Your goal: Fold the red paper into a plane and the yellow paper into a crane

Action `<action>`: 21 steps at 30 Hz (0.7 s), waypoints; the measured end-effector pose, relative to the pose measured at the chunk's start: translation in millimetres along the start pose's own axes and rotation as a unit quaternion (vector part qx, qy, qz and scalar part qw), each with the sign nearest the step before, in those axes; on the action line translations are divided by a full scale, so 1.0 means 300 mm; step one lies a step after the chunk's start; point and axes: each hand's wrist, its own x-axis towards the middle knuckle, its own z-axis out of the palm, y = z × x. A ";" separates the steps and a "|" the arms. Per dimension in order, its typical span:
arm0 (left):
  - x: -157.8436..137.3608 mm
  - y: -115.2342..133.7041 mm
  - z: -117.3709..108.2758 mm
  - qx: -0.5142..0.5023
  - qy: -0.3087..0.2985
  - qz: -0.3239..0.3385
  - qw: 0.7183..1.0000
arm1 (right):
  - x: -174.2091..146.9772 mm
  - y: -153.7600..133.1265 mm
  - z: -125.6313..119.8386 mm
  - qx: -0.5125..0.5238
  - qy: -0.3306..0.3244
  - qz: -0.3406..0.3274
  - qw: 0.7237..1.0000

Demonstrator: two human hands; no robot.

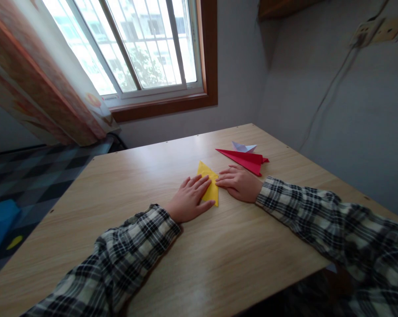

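Observation:
A folded piece of yellow paper [212, 193] lies flat on the wooden table, with a pointed corner toward the window. My left hand [191, 199] rests palm down across its left part, fingers stretched out and thumb near its lower edge. Part of the paper is hidden under these fingers. From the right, my right hand [239, 182] touches the paper's right edge with its fingertips, the fingers extended and lying low. Just beyond my right hand is a red paper plane [245, 160]. Behind that sits a small white paper boat [244, 147].
The light wooden table [146, 176] stands by a barred window [142, 48] and a grey wall. A patterned curtain [50, 75] hangs at the left, above a checked surface [50, 185]. A cable [331, 88] runs down from a wall socket [364, 33].

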 end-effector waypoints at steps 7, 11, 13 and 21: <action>0.000 0.002 -0.001 0.000 0.001 -0.002 1.000 | 0.004 -0.003 -0.005 -0.001 -0.016 0.046 0.999; -0.002 0.000 0.002 -0.001 0.003 0.001 1.000 | 0.004 -0.005 -0.002 -0.001 -0.014 0.058 0.998; -0.003 0.000 0.001 -0.001 0.005 0.001 1.000 | 0.003 -0.006 -0.001 0.001 -0.014 0.054 0.998; -0.004 0.003 -0.004 0.007 -0.003 -0.005 1.000 | 0.004 -0.028 -0.011 0.019 -0.027 -0.006 0.999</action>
